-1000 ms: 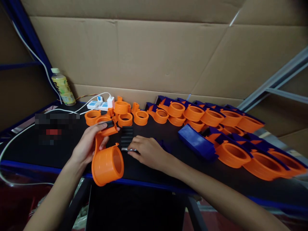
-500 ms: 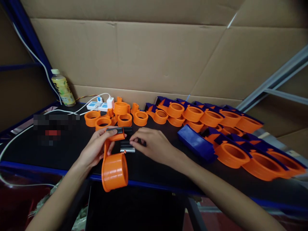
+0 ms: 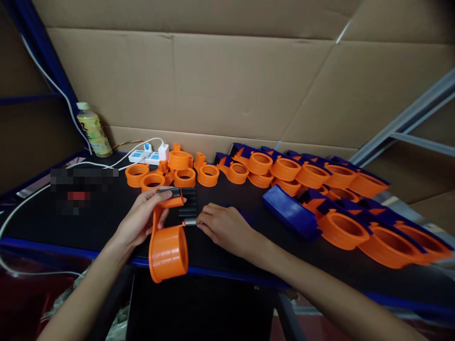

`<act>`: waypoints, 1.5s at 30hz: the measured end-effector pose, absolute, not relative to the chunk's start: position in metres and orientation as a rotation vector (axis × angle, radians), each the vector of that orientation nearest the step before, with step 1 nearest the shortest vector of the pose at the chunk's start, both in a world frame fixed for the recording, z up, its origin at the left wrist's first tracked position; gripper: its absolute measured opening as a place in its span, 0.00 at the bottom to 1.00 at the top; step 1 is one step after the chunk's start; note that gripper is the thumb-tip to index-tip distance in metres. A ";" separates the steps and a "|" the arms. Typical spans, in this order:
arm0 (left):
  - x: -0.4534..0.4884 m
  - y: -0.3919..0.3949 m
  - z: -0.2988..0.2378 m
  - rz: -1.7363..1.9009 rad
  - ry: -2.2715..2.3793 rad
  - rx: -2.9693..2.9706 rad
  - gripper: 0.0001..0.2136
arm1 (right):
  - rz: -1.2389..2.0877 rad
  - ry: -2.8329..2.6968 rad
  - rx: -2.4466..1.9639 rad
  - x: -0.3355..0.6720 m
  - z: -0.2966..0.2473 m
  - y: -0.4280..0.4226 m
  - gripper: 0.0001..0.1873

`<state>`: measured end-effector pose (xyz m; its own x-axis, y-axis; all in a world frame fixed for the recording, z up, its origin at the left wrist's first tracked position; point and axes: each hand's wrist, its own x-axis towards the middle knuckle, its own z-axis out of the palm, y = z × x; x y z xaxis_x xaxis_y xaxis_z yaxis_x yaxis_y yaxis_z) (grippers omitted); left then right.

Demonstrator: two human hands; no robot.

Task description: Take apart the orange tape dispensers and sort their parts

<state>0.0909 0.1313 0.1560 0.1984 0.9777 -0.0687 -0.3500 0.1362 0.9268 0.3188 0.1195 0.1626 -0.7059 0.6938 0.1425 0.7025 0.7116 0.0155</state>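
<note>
My left hand (image 3: 142, 215) is closed round the arm of an orange tape dispenser frame (image 3: 168, 255), its wide ring hanging down past the table's front edge. A black roller (image 3: 168, 192) lies along the frame's upper end under my left thumb. My right hand (image 3: 227, 227) pinches the right end of a short silver cylinder-like metal piece (image 3: 191, 221) just above the ring. Between the hands, several black rollers (image 3: 187, 212) lie on the dark tabletop. Most of my right fingertips are hidden behind the hand.
Orange frames (image 3: 208, 175) stand at the back middle. Orange-and-blue assembled dispensers (image 3: 343, 229) fill the right side, with a loose blue plastic part (image 3: 289, 210) beside them. A power strip (image 3: 144, 156), white cables and a drink bottle (image 3: 94, 130) are at the back left.
My right hand has moved slightly down and closed on the silver piece, which lay behind the black rollers' near side before. The left hand and frame have hardly moved.
</note>
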 end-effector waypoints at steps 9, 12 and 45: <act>0.100 0.126 0.157 1.038 0.891 1.111 0.14 | 0.168 -2.418 -0.962 0.332 0.208 0.126 0.17; 0.110 0.122 0.157 0.992 0.888 1.143 0.15 | 0.127 -2.498 -0.887 0.325 0.215 0.128 0.18; 0.103 0.130 0.156 1.188 0.846 0.968 0.14 | 0.307 -2.537 -1.116 0.359 0.182 0.165 0.14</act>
<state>0.1032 0.1299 0.1557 0.1816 0.9828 -0.0332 -0.3531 0.0966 0.9306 0.3587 0.1654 0.1824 -0.6276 0.7441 0.2291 0.6678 0.6658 -0.3328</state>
